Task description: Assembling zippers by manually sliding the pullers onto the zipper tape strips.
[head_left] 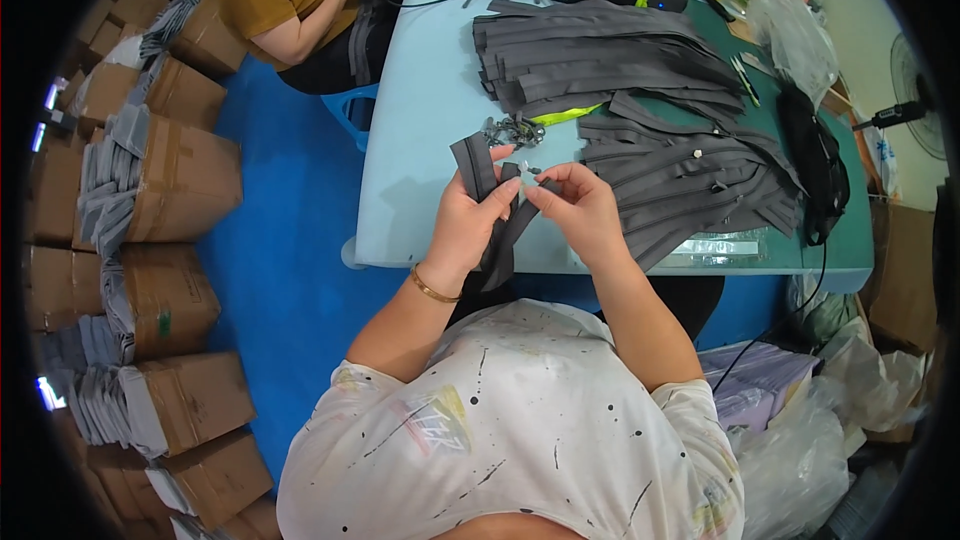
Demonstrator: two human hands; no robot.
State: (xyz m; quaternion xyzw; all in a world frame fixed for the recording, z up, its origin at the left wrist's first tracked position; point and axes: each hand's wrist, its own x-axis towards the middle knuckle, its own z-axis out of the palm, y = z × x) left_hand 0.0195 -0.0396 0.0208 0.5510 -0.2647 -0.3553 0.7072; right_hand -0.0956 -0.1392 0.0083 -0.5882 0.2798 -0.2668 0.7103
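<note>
My left hand (pixel 466 218) holds charcoal zipper tape (pixel 474 164) | just right, my right hand (pixel 584 207) pinches a tiny part (pixel 535 171) | loose pinch could drop it

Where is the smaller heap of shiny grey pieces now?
In the head view, this heap lies just beyond the left hand, on the pale blue table, left of the lime strip.

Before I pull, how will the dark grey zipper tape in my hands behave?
The zipper tape is probably floppy: its lower part hangs bent. It looks thin, so likely light. It may be slightly springy: one end juts straight past the left hand.
</note>
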